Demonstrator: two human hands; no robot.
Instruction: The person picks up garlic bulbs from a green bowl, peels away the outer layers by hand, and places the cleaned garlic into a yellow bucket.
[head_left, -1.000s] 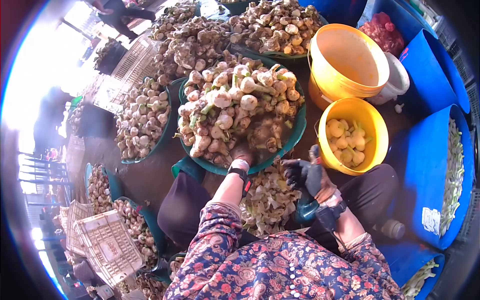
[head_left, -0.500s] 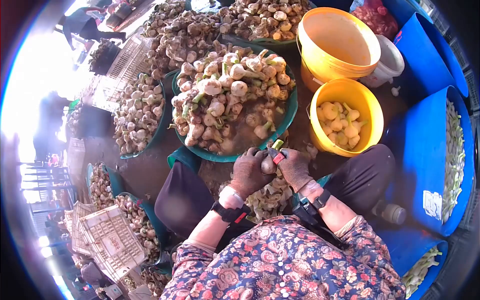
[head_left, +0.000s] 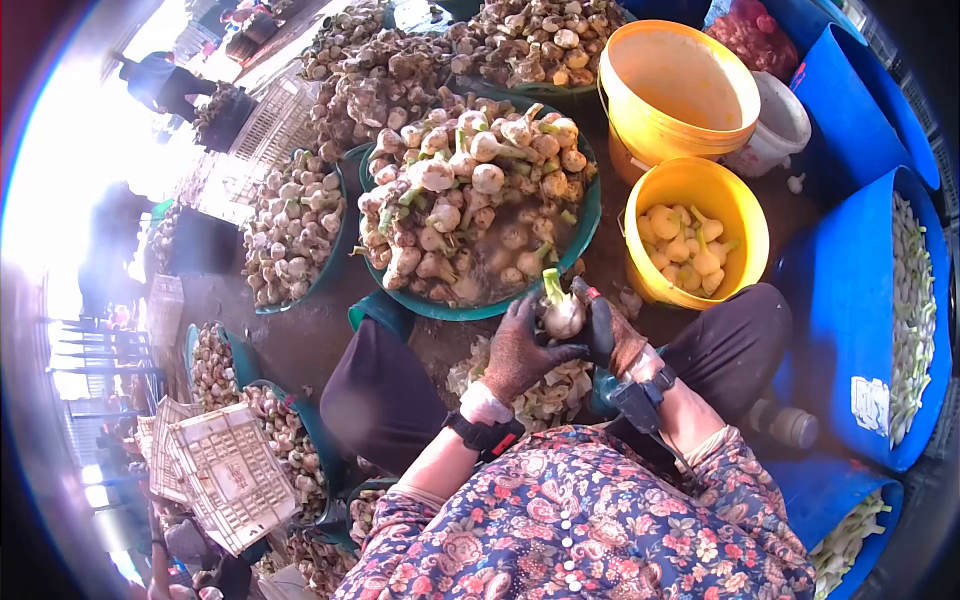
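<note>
Gripping 1 bulb (head_left: pixel 562 312) between them, both gloved hands are closed. The left hand (head_left: pixel 520 350) wraps it from below and the side, and the right hand (head_left: pixel 610 335) curls against its other flank. A reddish bit shows at the right fingertips, but whether it is a small blade I cannot tell. The bulb sits just above the person's lap with its green stalk stub pointing up and away. Its skin looks pale and partly clean, so I judge this one to be mid-way through trimming.

Directly beneath the hands, between the knees, lies a heap of peelings (head_left: pixel 545 395), which suggests a fair number of bulbs have been stripped. Just beyond the hands stands a green basin (head_left: pixel 592 228) piled with untrimmed bulbs, roots and stalks on. Its near side looks hollowed out while the far side is heaped high.

To the right of the basin, close to the right knee, a small bucket (head_left: pixel 748 215) holds cleaned bulbs (head_left: pixel 685 250) that cover only its bottom. Behind it, a big bucket (head_left: pixel 690 95) shows nothing inside. A blue tub (head_left: pixel 840 310) at the far right carries pale cut stalks.

Farther off, at least 3 more basins (head_left: pixel 335 240) are loaded with untrimmed bulbs. Judging by that, the finished share is small and most of the work remains.
</note>
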